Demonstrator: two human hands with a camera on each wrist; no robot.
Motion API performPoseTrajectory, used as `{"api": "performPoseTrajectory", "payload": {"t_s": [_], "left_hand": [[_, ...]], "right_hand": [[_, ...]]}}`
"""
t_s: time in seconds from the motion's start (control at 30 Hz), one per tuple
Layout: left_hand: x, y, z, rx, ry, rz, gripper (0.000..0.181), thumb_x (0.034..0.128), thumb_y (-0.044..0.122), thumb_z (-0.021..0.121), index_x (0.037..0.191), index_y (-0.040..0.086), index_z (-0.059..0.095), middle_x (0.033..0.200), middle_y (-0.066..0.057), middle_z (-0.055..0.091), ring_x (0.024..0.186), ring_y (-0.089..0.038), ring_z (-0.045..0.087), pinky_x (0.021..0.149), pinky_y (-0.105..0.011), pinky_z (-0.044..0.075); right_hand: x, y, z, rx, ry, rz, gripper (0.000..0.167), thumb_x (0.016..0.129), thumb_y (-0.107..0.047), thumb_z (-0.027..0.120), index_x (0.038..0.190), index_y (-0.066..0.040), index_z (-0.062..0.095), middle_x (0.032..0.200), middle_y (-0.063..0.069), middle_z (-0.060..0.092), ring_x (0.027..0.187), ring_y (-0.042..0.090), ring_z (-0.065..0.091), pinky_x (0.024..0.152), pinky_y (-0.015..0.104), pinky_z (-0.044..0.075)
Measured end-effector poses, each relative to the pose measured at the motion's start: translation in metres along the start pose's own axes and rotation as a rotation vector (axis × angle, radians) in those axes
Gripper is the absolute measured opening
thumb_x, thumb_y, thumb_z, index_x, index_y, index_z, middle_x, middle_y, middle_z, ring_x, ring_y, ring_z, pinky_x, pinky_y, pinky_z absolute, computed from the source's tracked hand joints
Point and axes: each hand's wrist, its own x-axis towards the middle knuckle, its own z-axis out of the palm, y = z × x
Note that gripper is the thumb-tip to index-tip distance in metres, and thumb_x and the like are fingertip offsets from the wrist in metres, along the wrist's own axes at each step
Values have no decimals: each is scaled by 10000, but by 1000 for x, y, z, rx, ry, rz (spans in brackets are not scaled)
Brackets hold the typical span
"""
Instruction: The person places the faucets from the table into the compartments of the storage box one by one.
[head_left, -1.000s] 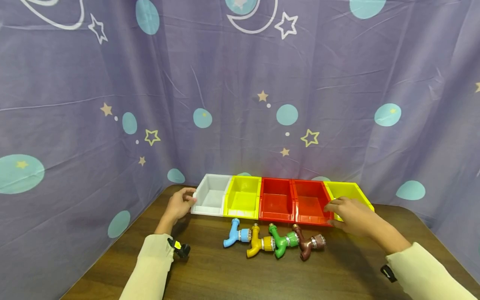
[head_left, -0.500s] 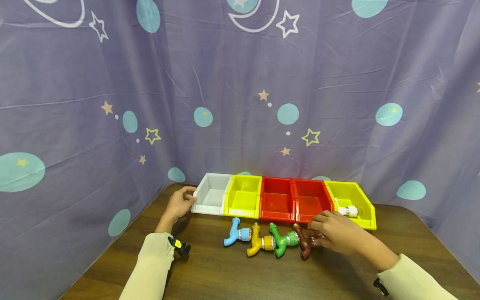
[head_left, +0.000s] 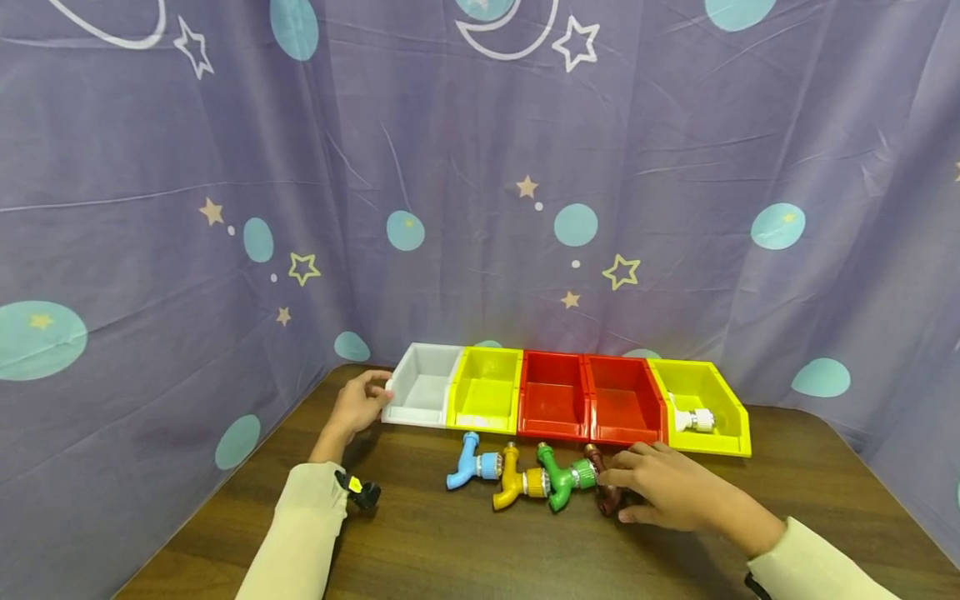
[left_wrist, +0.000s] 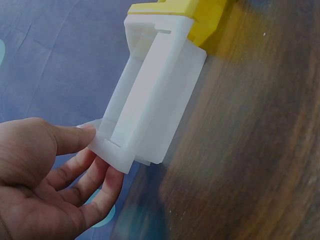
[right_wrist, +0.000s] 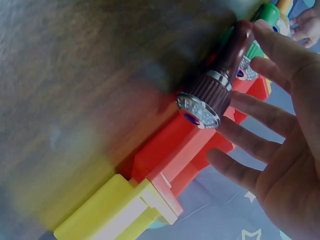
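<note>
My left hand [head_left: 360, 406] pinches the near left rim of a white bin [head_left: 423, 396], thumb on one side and fingers on the other in the left wrist view. Over a maroon tap [right_wrist: 215, 90] reaches my right hand [head_left: 671, 490], its fingers spread and hardly bent; in the head view it hides the tap's ribbed knob. The thumb tip lies at the spout end, but whether it touches is unclear. Left of that tap lie a green tap [head_left: 564, 477], a yellow tap [head_left: 517, 481] and a light blue tap [head_left: 472, 463].
Beside the white bin runs a row: a yellow bin [head_left: 486, 398], two red bins [head_left: 553, 404] and another yellow bin [head_left: 738, 433] holding a white tap [head_left: 697, 419]. Behind the wooden table [head_left: 450, 558] hangs a purple curtain [head_left: 465, 292].
My right hand has moved left and toward me, from the rightmost yellow bin to the maroon tap. The white tap in that bin has come into view. My left hand stays in place.
</note>
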Motion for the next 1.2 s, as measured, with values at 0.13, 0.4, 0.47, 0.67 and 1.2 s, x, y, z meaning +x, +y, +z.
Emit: {"api": "performPoseTrajectory", "payload": {"t_s": [0.13,0.4,0.47,0.67,1.2], "left_hand": [[-1,1,1,-8,-1,-1,384,979,32,670,1355,9,595,1036,-211,704,859,-276,690,702,-376,610],[-2,3,1,-14,4,-1,383,979,16,659,1356,2,592,1032,-215,704,858,-271,686,704,-376,610],[-2,3,1,-12,6,1,382,978,15,659,1354,1,592,1033,-218,704,858,-272,685,702,-377,610],[-1,2,2,-24,1,-1,383,977,12,661,1354,1,593,1042,-220,704,871,-269,685,706,-371,615],[-2,2,0,-18,-2,1,385,979,26,663,1357,6,591,1052,-225,707,881,-277,687,709,-378,614]], "right_hand": [[1,-1,4,-2,-38,-7,414,905,-496,743,1247,-267,706,1087,-85,621,997,201,575,854,480,535],[4,-3,11,32,-57,4,336,933,-472,722,1212,-286,716,1049,-91,584,934,158,522,811,429,520],[5,-4,13,49,-62,16,311,940,-473,714,1192,-290,718,1024,-104,569,922,144,506,780,406,509],[7,-5,18,70,-57,40,228,949,-438,718,1128,-302,680,996,-114,529,900,127,460,690,338,452],[-2,-3,18,80,-30,76,199,932,-421,736,1074,-345,619,999,-130,478,896,121,405,673,315,357]]}}
